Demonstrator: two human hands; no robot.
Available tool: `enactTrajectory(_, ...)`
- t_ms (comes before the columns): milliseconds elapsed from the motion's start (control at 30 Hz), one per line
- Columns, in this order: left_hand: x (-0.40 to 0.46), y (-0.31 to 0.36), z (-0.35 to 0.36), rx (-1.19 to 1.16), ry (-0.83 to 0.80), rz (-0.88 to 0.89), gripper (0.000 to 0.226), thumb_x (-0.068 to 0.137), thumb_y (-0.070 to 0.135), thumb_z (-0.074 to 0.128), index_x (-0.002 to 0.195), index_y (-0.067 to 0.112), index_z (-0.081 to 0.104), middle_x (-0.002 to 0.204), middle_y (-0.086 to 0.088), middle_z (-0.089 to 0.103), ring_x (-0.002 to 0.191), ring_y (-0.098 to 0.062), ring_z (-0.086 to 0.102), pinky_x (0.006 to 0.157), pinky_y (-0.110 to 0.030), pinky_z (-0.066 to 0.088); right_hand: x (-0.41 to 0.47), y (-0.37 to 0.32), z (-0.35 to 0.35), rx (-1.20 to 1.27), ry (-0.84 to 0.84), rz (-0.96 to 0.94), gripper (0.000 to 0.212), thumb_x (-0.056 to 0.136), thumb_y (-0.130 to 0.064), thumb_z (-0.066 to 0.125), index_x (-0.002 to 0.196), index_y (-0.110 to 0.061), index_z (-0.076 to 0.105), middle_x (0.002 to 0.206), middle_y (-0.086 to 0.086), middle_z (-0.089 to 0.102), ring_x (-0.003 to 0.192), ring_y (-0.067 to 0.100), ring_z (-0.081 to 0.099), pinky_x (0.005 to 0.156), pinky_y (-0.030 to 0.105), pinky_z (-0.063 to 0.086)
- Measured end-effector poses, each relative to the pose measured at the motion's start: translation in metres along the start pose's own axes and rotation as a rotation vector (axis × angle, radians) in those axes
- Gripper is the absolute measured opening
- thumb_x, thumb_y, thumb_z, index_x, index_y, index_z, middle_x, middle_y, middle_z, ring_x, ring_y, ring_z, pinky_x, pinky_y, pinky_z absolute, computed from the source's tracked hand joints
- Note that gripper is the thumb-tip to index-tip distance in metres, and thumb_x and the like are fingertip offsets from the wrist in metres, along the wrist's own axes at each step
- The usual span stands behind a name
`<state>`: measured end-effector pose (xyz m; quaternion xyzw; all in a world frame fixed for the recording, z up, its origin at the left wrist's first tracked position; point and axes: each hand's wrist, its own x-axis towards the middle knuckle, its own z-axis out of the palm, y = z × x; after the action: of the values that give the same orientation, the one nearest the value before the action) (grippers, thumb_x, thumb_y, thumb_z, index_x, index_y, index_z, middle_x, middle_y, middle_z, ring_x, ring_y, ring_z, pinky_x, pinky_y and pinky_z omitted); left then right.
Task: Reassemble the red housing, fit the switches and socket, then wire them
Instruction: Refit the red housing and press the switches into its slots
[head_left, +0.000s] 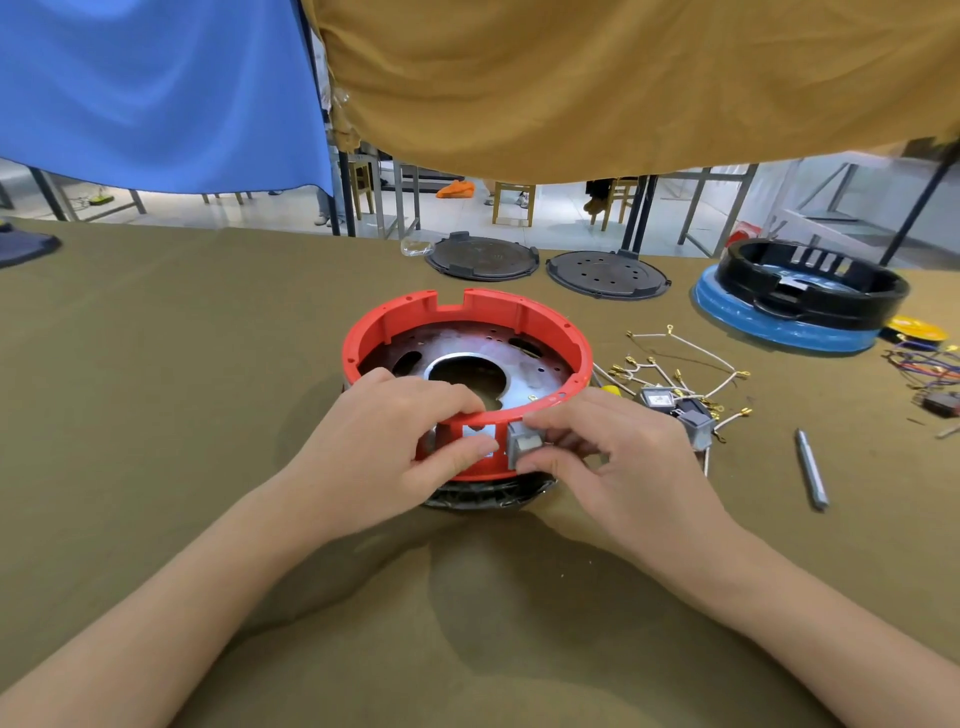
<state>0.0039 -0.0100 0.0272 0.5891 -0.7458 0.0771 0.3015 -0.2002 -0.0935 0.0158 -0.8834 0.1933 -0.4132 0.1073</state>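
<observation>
The red ring-shaped housing (498, 312) stands in the middle of the table over a perforated metal plate (467, 358), with a dark part under it. My left hand (400, 441) grips its near wall, fingers over the rim, thumb pressed by a square cut-out. My right hand (608, 447) pinches a small grey switch (524, 441) against the outside of the near wall, beside that cut-out. More grey switches (693, 423) and white wires with brass terminals (685, 364) lie just right of the housing.
A grey metal tool (810, 467) lies at the right. Two dark round covers (483, 257) (608, 273) sit at the far edge. A black ring on a blue base (800, 296) stands far right, with coloured wires (924, 364) beside it. Cloths hang above.
</observation>
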Motion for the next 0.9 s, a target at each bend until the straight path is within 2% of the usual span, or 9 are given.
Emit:
enactTrajectory(67, 0.000, 0.001, 0.001, -0.008, 0.008, -0.009, 0.039, 0.087, 0.062, 0.048, 0.092, 0.027, 0.065, 0.069, 0.016, 0.058, 0.064, -0.005, 0.053, 0.069, -0.032, 0.042, 0.002, 0.002, -0.002, -0.069, -0.005, 0.006, 0.024, 0.074, -0.018, 0.085, 0.095, -0.012, 0.076, 0.088, 0.000, 0.067, 0.081, 0.013, 0.060, 0.072, 0.032, 0.052)
enactTrajectory(133, 0.000, 0.003, 0.004, 0.012, 0.029, -0.014, 0.043, 0.082, 0.068, 0.050, 0.086, 0.027, 0.063, 0.065, 0.014, 0.056, 0.061, -0.006, 0.051, 0.067, -0.031, 0.041, 0.005, 0.004, -0.005, -0.137, -0.037, 0.014, 0.035, 0.073, -0.022, 0.086, 0.104, -0.011, 0.075, 0.102, 0.002, 0.065, 0.097, 0.017, 0.057, 0.085, 0.028, 0.047)
enactTrajectory(233, 0.002, 0.004, 0.008, 0.062, 0.056, -0.024, 0.047, 0.080, 0.072, 0.050, 0.080, 0.026, 0.059, 0.060, 0.012, 0.050, 0.059, -0.006, 0.046, 0.067, -0.034, 0.041, 0.012, 0.005, -0.010, -0.100, -0.173, 0.036, 0.046, 0.075, -0.026, 0.083, 0.118, -0.013, 0.072, 0.118, 0.000, 0.067, 0.116, 0.017, 0.054, 0.101, 0.029, 0.042)
enactTrajectory(300, 0.003, 0.003, 0.009, 0.074, 0.055, -0.027, 0.048, 0.083, 0.072, 0.048, 0.077, 0.025, 0.056, 0.058, 0.011, 0.047, 0.058, -0.006, 0.045, 0.068, -0.035, 0.041, 0.016, 0.005, -0.012, -0.066, -0.225, 0.063, 0.044, 0.076, -0.027, 0.083, 0.117, -0.016, 0.073, 0.115, -0.004, 0.069, 0.112, 0.015, 0.058, 0.099, 0.031, 0.046)
enactTrajectory(433, 0.003, 0.003, 0.010, 0.087, 0.029, -0.025, 0.047, 0.086, 0.068, 0.045, 0.074, 0.023, 0.053, 0.057, 0.009, 0.047, 0.058, -0.009, 0.045, 0.069, -0.037, 0.042, 0.020, 0.006, -0.013, -0.075, -0.225, 0.059, 0.042, 0.072, -0.026, 0.085, 0.112, -0.017, 0.075, 0.109, -0.004, 0.071, 0.104, 0.016, 0.061, 0.091, 0.026, 0.046)
enactTrajectory(667, 0.002, 0.002, 0.009, 0.083, -0.017, -0.026, 0.043, 0.089, 0.064, 0.040, 0.077, 0.024, 0.050, 0.061, 0.011, 0.047, 0.061, -0.009, 0.045, 0.070, -0.038, 0.041, 0.020, 0.008, -0.007, -0.099, -0.175, 0.002, 0.038, 0.070, -0.026, 0.086, 0.104, -0.011, 0.077, 0.097, 0.001, 0.072, 0.092, 0.025, 0.063, 0.080, 0.041, 0.053)
enactTrajectory(900, 0.003, 0.001, 0.009, 0.073, -0.041, -0.053, 0.041, 0.089, 0.063, 0.035, 0.077, 0.027, 0.049, 0.062, 0.010, 0.047, 0.063, -0.009, 0.047, 0.070, -0.035, 0.037, 0.022, 0.009, -0.005, -0.104, -0.152, -0.018, 0.034, 0.069, -0.030, 0.084, 0.097, -0.012, 0.078, 0.087, -0.001, 0.069, 0.085, 0.025, 0.061, 0.072, 0.040, 0.053)
